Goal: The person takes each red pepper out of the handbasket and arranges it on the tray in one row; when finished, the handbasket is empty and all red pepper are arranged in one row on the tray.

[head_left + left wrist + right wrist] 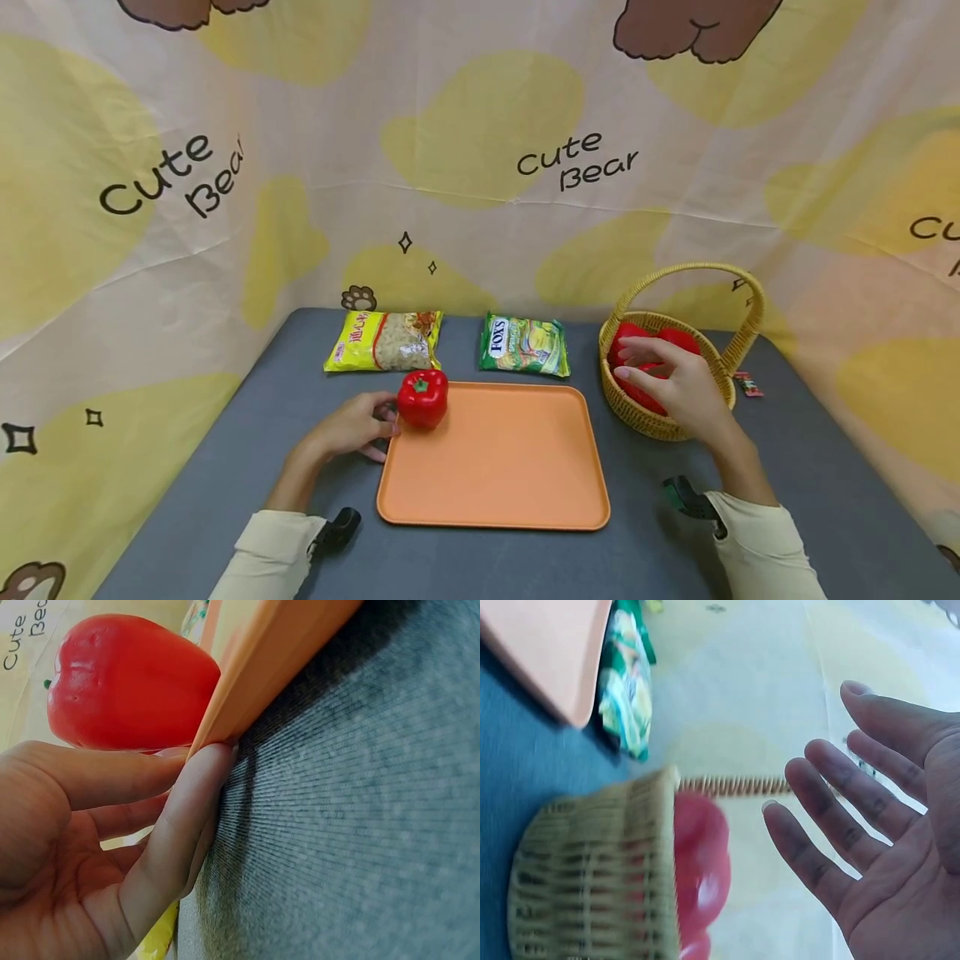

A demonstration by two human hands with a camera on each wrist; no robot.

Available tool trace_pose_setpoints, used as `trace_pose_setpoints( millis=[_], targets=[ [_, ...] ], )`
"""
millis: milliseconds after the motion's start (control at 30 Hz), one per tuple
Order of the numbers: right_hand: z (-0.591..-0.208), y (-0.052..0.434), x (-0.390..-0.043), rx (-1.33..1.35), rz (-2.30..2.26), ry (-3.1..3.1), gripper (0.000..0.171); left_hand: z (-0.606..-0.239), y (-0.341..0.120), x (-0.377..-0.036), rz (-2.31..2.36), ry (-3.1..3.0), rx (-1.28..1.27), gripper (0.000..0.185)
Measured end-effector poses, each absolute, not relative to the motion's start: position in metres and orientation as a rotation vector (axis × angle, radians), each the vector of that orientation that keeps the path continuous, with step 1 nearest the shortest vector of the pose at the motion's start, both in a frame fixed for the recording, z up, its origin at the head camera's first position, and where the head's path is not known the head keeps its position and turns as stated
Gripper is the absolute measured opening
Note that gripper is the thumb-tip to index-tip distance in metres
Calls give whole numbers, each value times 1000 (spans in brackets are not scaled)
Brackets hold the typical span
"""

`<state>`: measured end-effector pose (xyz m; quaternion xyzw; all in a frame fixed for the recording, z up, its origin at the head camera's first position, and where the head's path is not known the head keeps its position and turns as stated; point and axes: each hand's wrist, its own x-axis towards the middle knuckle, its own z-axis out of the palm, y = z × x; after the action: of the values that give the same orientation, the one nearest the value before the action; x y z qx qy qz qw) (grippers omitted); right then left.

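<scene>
My left hand (354,428) pinches the left rim of an orange tray (501,462) between thumb and fingers, as the left wrist view shows up close. On the tray's far left corner stands a red bell pepper (422,402) with a green stem, right beside those fingers. Over at the right, my right hand (684,390) hovers above a woven basket (633,415) with a tall handle. Its fingers are spread and relaxed around nothing. Inside the basket lie several shiny red things (705,862) resembling peppers, partly hidden by the hand and the basket wall.
Behind the tray lie a yellow snack bag (384,342) and a green Fox's candy bag (524,345). A small red packet (748,384) sits right of the basket. Printed cloth (480,167) hangs at the table's back edge.
</scene>
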<state>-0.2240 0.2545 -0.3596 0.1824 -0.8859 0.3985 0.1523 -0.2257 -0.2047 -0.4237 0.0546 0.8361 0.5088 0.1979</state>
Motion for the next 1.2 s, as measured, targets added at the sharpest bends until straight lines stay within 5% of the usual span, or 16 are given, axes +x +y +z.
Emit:
trace_pose_setpoints(
  millis=[1200],
  targets=[
    [-393, 313, -243, 163, 1118, -2822, 61, -426, -208, -227, 1452, 2323, 157, 53]
  ],
)
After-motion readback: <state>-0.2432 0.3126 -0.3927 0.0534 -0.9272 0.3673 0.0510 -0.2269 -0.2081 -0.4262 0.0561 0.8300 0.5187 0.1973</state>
